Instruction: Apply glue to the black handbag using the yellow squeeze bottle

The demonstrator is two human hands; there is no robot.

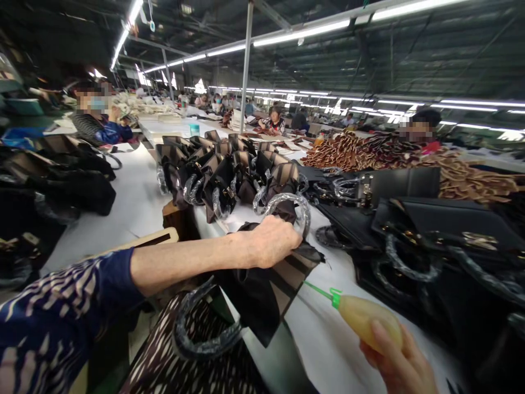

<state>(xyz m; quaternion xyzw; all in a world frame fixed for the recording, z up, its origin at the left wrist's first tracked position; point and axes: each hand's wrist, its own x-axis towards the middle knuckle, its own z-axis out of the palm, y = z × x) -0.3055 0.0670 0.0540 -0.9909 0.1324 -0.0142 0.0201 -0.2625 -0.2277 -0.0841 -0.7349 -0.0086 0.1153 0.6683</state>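
Observation:
My left hand (273, 241) is closed on a black handbag (256, 306) at the table's edge, near its upper rim. A ring-shaped handle (305, 210) in clear plastic wrap rises just beyond the knuckles. The bag's other wrapped handle (205, 350) hangs down towards my lap. Part of the striped brown and black lining shows below my wrist. My right hand (400, 353) grips a squeeze bottle (369, 320) of yellowish glue-like liquid, its green nozzle pointing left at the bag's edge. The nozzle tip looks close to the lining, but whether it touches I cannot tell.
Several black handbags (225, 175) stand in a group ahead on the white tabletop (135, 189). More black bags (443, 230) are piled at the right and others (61, 175) at the left. Brown strips (356, 150) lie heaped behind. A person (96, 115) sits at the far left.

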